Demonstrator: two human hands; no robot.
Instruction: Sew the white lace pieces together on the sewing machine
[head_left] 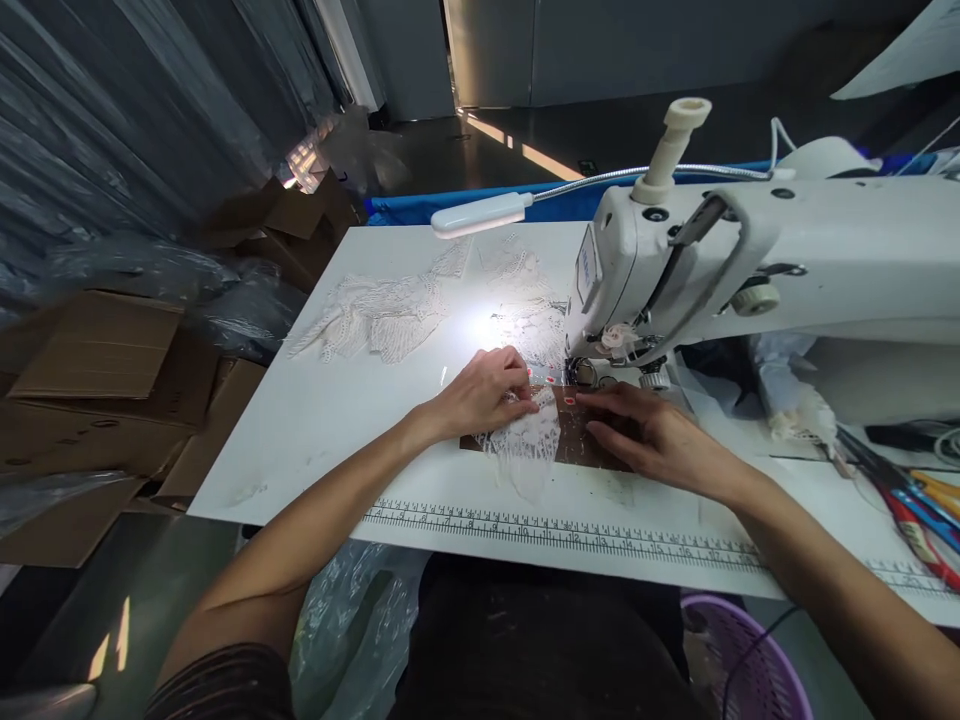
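Observation:
A white sewing machine (pixel 750 250) stands on a white table (pixel 315 420). A piece of white lace (pixel 529 445) lies over a brown plate in front of the needle. My left hand (pixel 484 392) rests on the lace with its fingers curled, pinching the fabric. My right hand (pixel 637 425) lies flat on the lace and the brown plate just right of the needle, fingers stretched toward the presser foot (pixel 581 372). More white lace (pixel 390 315) is spread behind the needle under the lamp's light.
A gooseneck lamp (pixel 480 213) hangs over the table. A ruler strip (pixel 555 528) runs along the front edge. Scissors and coloured tools (pixel 911 500) lie at the right. Cardboard boxes (pixel 105 370) and plastic bags sit on the floor to the left; a purple basket (pixel 750 660) below.

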